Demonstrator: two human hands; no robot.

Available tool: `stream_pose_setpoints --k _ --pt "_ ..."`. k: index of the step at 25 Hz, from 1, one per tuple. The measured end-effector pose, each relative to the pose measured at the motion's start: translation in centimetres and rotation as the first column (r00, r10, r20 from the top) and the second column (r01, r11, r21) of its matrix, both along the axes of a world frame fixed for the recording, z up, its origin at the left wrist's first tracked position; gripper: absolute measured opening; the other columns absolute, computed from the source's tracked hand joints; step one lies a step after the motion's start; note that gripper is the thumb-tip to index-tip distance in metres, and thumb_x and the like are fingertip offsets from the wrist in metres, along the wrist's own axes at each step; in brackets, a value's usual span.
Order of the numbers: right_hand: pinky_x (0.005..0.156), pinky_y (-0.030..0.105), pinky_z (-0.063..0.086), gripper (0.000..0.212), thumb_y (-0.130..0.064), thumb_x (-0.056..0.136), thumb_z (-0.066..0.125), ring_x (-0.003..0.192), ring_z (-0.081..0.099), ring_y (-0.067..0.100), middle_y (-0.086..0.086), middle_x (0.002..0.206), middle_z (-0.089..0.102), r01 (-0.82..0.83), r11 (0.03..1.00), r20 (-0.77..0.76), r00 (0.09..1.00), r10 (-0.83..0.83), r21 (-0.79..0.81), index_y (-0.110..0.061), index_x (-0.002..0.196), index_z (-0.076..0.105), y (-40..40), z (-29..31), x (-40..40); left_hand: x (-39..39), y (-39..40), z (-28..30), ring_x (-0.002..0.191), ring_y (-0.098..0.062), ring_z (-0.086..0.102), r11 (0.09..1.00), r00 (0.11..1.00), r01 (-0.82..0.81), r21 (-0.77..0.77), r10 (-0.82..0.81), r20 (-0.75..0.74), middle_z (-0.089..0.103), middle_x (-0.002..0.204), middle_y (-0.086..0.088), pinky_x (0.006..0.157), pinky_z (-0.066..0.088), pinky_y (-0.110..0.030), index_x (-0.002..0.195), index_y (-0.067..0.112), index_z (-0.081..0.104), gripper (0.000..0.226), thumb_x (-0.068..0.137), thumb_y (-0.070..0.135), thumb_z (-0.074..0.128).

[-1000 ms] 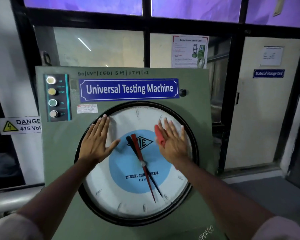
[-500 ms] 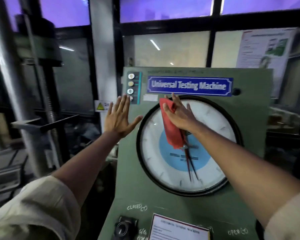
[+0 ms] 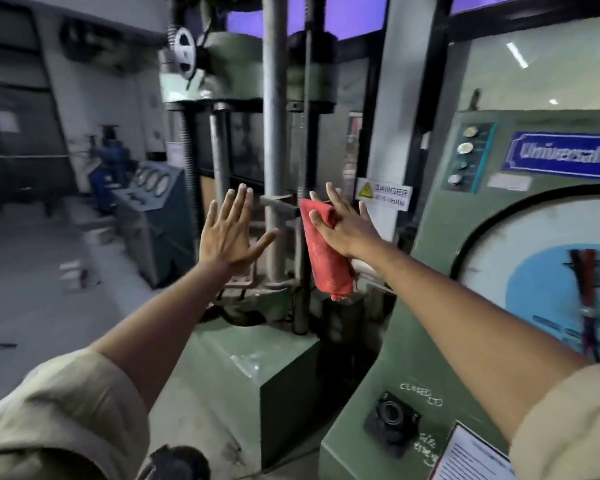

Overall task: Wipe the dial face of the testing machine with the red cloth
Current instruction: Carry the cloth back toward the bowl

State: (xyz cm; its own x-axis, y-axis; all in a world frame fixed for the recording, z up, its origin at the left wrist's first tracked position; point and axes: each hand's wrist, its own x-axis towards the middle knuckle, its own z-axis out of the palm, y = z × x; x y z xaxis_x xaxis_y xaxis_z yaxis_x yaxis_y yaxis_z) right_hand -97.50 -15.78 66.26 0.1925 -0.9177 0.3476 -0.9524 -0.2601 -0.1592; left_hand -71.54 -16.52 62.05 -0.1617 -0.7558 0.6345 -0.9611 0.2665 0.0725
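Observation:
The white and blue dial face (image 3: 534, 258) with its red and black needles sits in the green cabinet of the testing machine (image 3: 430, 237) at the far right, partly cut off by the frame edge. My right hand (image 3: 343, 226) is raised in the air left of the cabinet, clear of the dial. It pinches the red cloth (image 3: 326, 261) between thumb and palm, and the cloth hangs down below it. My left hand (image 3: 231, 232) is held up flat with fingers spread and holds nothing.
Behind both hands stands the loading frame with steel columns (image 3: 274, 133) on a green base (image 3: 257, 368). A danger sign (image 3: 383, 196) is on the pillar. A smaller gauge console (image 3: 153, 202) stands far left. A black knob (image 3: 392, 415) sits low on the cabinet.
The view has swung left, so the dial slid to the right edge. My right hand with the red cloth came off the dial and my left hand left the cabinet edge.

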Motion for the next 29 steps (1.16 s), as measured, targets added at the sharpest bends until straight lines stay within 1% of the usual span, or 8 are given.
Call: stream_pose_setpoints --k 4,8,12,14,16,19,24,29 --pt "0.134 0.053 -0.009 0.061 -0.071 0.107 0.023 0.166 -0.006 0.009 -0.013 0.179 -0.011 -0.089 0.995 0.012 0.996 0.088 0.051 -0.056 0.163 0.004 -2.3 -2.3 11.5 11.5 1.2 -2.9 0.172 -0.022 0.0 0.993 0.994 -0.112 0.044 0.112 0.006 0.0 0.185 -0.002 0.139 -0.003 -0.047 0.176 0.015 0.003 0.109 0.096 0.087 0.02" --pt "0.132 0.052 -0.012 0.066 -0.073 0.106 0.019 0.166 -0.01 0.011 -0.01 0.18 -0.013 -0.169 0.981 -0.012 0.985 0.171 0.1 -0.052 0.168 0.008 -4.0 -5.6 22.6 22.1 2.8 -7.0 0.172 -0.022 -0.002 0.974 0.982 -0.19 0.121 0.19 0.016 -0.001 0.185 -0.003 0.139 -0.003 -0.049 0.176 0.015 0.003 0.106 0.099 0.085 0.025" --pt "0.131 0.047 -0.016 0.061 -0.08 0.102 0.018 0.163 -0.012 0.007 -0.011 0.179 -0.011 -0.215 0.962 0.033 0.977 0.212 0.17 -0.063 0.152 -0.014 -3.5 -8.9 30.4 29.4 3.8 -10.2 0.172 -0.023 -0.002 0.962 0.978 -0.209 0.177 0.204 0.046 0.0 0.185 -0.004 0.139 -0.003 -0.049 0.176 0.014 0.002 0.105 0.101 0.083 0.026" --pt "0.131 0.047 -0.015 0.074 -0.085 0.098 0.016 0.164 -0.009 0.017 -0.007 0.18 -0.008 -0.178 0.96 0.053 0.984 0.171 0.216 -0.056 0.158 -0.019 -3.3 -10.1 32.5 31.7 3.7 -11.3 0.172 -0.024 -0.001 0.961 0.98 -0.197 0.194 0.192 0.046 -0.001 0.185 -0.005 0.139 -0.003 -0.05 0.176 0.013 0.002 0.106 0.1 0.084 0.022" --pt "0.134 0.052 -0.011 0.083 -0.085 0.098 0.014 0.167 -0.004 0.025 -0.004 0.181 -0.009 -0.149 0.956 0.003 0.988 0.153 0.253 -0.045 0.167 -0.01 -3.2 -10.6 33.5 32.9 3.6 -12.2 0.172 -0.024 -0.001 0.961 0.984 -0.176 0.215 0.173 0.036 -0.002 0.185 -0.005 0.139 -0.002 -0.05 0.176 0.013 0.001 0.106 0.099 0.084 0.022" --pt "0.134 0.054 -0.01 0.073 -0.083 0.099 0.014 0.167 -0.006 0.023 -0.008 0.18 -0.012 -0.137 0.954 -0.055 0.986 0.158 0.268 -0.053 0.163 -0.007 -3.7 -11.1 34.0 34.3 3.0 -13.7 0.172 -0.024 -0.002 0.961 0.987 -0.161 0.224 0.158 0.028 -0.003 0.185 -0.005 0.139 -0.002 -0.05 0.176 0.013 0.001 0.104 0.101 0.083 0.025" --pt "0.133 0.047 -0.014 0.091 -0.086 0.096 0.014 0.167 0.009 0.027 -0.002 0.181 -0.008 -0.073 0.969 -0.069 0.993 0.092 0.235 -0.038 0.17 -0.01 -5.1 -12.3 34.4 36.4 1.6 -15.4 0.172 -0.023 -0.003 0.966 0.989 -0.144 0.215 0.139 0.04 -0.004 0.185 -0.005 0.139 -0.003 -0.05 0.176 0.014 0.0 0.104 0.102 0.083 0.024" --pt "0.134 0.052 -0.012 0.093 -0.089 0.094 0.016 0.167 -0.002 0.032 -0.006 0.18 -0.008 -0.071 0.961 -0.015 0.997 0.078 0.266 -0.04 0.169 -0.013 -7.3 -14.1 35.5 37.9 -0.3 -16.6 0.172 -0.024 -0.003 0.969 0.988 -0.15 0.196 0.142 0.056 -0.003 0.185 -0.006 0.139 -0.002 -0.05 0.175 0.014 0.0 0.104 0.101 0.084 0.022"
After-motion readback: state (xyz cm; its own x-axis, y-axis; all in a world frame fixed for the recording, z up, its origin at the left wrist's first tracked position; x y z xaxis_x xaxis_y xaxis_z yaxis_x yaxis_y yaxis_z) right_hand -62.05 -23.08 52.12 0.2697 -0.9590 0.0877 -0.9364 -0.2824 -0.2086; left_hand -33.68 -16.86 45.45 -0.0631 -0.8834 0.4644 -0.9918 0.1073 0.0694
